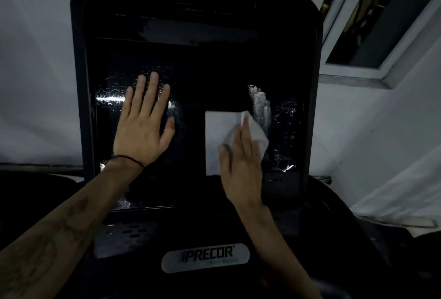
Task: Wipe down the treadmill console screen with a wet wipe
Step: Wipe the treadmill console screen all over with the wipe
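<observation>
The brand name "PRECOR" reads in dark capitals on a pale oval plastic badge (205, 258) set low on the black treadmill console. Smaller print beneath it is too blurred to read.

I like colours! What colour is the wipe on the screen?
The wet wipe is white, seen in the head view.

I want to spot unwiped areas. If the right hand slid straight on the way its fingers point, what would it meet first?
The right hand points up the screen. It would probably cross the wipe's top edge onto dark bare glass; the wet smear lies just right of that line.

Head-worn view, forward and down, close on the console screen (195, 79).
</observation>
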The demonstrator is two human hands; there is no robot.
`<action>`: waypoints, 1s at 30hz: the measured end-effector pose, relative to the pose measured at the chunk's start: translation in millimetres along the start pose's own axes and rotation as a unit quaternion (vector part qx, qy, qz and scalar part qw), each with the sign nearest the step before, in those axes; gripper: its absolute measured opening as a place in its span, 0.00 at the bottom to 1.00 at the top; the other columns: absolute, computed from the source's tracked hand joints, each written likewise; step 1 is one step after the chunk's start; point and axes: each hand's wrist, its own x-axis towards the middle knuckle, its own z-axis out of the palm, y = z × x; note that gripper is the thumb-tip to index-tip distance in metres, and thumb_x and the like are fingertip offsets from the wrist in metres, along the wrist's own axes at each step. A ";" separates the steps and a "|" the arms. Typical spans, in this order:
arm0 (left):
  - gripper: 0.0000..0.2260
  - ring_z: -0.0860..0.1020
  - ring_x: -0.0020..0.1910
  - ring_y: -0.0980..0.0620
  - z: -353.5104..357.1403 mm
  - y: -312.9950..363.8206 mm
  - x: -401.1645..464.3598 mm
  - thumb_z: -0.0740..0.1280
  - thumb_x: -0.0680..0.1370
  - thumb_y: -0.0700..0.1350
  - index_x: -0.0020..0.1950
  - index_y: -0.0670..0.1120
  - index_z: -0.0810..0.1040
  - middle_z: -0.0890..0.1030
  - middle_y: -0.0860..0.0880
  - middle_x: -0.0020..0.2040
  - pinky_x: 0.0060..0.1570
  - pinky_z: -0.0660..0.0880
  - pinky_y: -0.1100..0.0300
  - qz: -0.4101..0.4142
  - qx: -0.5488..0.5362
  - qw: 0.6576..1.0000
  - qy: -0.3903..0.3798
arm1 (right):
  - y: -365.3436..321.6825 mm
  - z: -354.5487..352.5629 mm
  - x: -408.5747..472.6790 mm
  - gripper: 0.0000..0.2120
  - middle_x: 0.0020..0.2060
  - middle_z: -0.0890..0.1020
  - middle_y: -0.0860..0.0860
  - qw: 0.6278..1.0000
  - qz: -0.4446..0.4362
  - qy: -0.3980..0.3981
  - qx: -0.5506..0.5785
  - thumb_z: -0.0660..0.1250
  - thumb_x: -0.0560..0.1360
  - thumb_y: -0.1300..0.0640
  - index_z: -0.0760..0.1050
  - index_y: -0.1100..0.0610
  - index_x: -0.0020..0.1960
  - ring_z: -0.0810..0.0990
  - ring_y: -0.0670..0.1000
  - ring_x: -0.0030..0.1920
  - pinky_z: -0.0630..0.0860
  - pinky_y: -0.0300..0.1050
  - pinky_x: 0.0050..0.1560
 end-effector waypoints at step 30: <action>0.29 0.47 0.84 0.40 -0.5 1.2 -0.2 0.53 0.85 0.52 0.84 0.43 0.54 0.50 0.40 0.85 0.82 0.48 0.41 -0.003 0.021 1.000 -0.001 | 0.7 0.4 7.2 0.30 0.83 0.48 0.51 1.000 -0.001 0.002 -0.015 0.51 0.86 0.45 0.53 0.60 0.82 0.54 0.51 0.81 0.55 0.57 0.80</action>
